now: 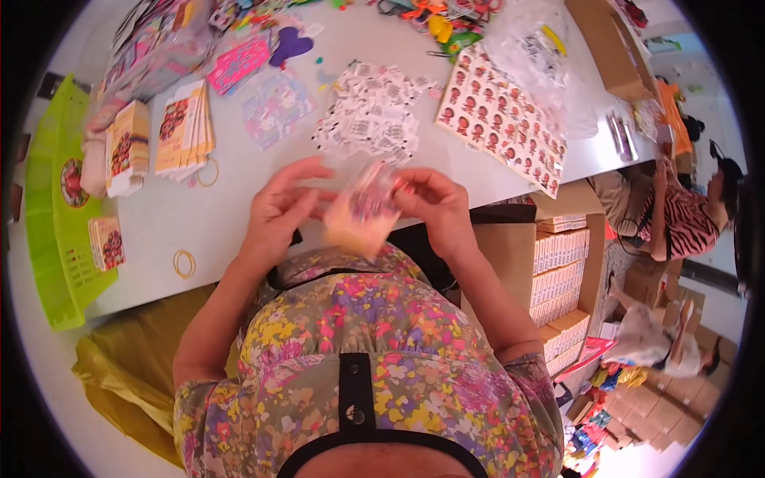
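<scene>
My right hand [434, 205] pinches the upper edge of a small peach-coloured printed carton [362, 213], tilted and blurred by motion, in front of my body at the table's near edge. Beside its left side is my left hand [280, 209], fingers apart and curved toward it; whether the fingertips touch the carton I cannot tell. Just beyond the hands lies a spread pile of small white printed slips [374, 111]. A sheet of repeated small figure stickers [506, 119] rests to the right of the pile.
At the left are stacked flat cartons [183, 131], rubber bands [184, 261] and a lime-green plastic basket [52, 207]. Clear plastic bags [530, 52] lie at the far right. An open cardboard box packed with cartons [562, 275] stands right of me. Other people sit farther right.
</scene>
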`<state>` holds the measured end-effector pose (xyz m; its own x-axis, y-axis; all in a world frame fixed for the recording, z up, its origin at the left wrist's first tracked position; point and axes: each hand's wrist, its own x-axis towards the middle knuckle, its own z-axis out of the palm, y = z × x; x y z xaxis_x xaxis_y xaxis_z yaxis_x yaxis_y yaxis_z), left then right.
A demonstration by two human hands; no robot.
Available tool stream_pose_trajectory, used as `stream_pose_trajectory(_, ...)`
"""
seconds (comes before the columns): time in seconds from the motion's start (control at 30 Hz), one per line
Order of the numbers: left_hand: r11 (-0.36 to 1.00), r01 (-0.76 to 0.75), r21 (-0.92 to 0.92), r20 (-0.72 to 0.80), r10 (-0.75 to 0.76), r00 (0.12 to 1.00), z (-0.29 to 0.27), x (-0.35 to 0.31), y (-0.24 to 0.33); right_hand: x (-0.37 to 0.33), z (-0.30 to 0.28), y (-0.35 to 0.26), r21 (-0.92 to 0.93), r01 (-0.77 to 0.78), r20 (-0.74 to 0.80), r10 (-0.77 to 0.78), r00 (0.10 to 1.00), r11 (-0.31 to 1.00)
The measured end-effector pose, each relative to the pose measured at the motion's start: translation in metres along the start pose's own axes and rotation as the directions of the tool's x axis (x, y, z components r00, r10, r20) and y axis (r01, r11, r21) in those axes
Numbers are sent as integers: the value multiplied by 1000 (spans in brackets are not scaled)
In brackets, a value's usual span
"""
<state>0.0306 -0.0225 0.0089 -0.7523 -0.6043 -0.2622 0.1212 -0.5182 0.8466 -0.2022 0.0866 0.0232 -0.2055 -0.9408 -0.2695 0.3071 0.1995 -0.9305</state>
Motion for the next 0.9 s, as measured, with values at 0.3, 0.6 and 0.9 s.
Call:
stream_pose_trajectory(0.3,880,-464,103,-76,472,878,15,18,-2,27,25,0,61,-83,32,81,996,995)
stream_pose_trajectory(0.6,822,-471,320,-126,530,838,-33,13,-5,78,-35,-23,-858,412,221,-505,834,305)
stream_pose_trajectory(0.9,800,-457,388,-127,538,834,-25,16,-9,113,-27,-38,-894,202,120,-221,968,401)
